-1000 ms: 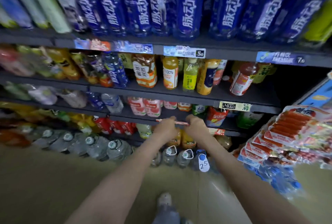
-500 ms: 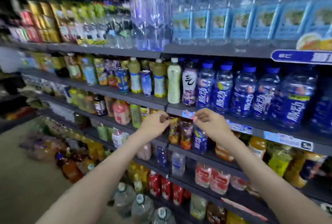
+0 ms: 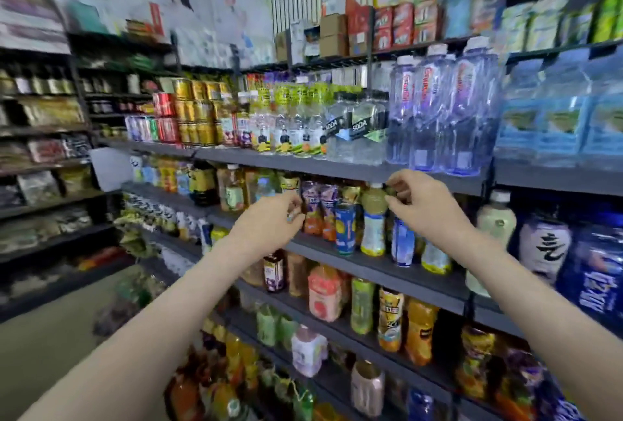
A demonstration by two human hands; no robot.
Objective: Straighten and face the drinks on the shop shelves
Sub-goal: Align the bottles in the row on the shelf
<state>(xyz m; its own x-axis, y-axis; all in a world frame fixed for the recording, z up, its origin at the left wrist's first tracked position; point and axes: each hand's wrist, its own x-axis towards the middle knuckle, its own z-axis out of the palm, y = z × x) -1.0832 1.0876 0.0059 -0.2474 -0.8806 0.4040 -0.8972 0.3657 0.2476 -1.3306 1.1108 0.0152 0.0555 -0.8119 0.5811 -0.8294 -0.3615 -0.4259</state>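
Left hand (image 3: 269, 221): centre of the frame, raised in front of the second shelf. Fingers curled in, thumb against forefinger, with a small pale speck at the tips. I cannot tell whether it pinches anything.
Right hand (image 3: 423, 206): right of centre, level with the left and well apart from it. Thumb and forefinger are parted, the other fingers loosely curled, and nothing is seen between them.
Pale-yellow bottle (image 3: 373, 221): upright, label to the front, just left of the right thumb. Whether they touch is unclear.
Blue can (image 3: 345, 228): upright beside the pale-yellow bottle, between the two hands.
Purple-labelled bottles (image 3: 320, 208): two side by side, just right of the left hand's fingertips.
Second shelf (image 3: 371, 267): grey, slanting down to the right, carrying this row of drinks.
Top drinks shelf (image 3: 303, 164): above both hands.
Clear water bottles (image 3: 438, 110): tall, upper right, on the top drinks shelf.
Gold cans (image 3: 199, 110): stacked, upper left of centre.
Focus: the edges of the frame are blurred.
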